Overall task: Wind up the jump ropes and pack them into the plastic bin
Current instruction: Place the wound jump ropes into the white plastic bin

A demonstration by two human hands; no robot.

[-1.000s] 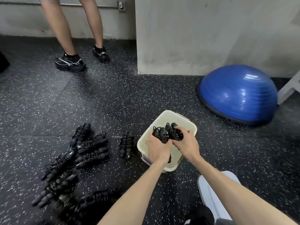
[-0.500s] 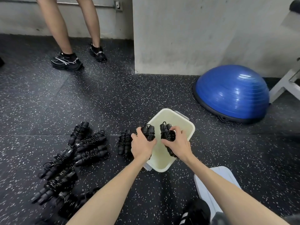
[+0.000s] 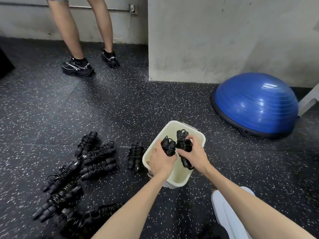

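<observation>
Over the bin (image 3: 198,133), left hand (image 3: 161,161) and right hand (image 3: 194,152) each grip a wound rope; loose coils could unravel if dropped.

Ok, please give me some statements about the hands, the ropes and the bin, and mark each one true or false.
1. Each hand holds a wound rope over the bin. True: left hand, right hand.
2. The bin is already full of ropes. False: its pale floor shows, nearly bare.
3. Several wound ropes lie on the floor left of the bin. True.
4. The blue dome sits inside the bin. False: it rests on the floor by the wall.
</observation>
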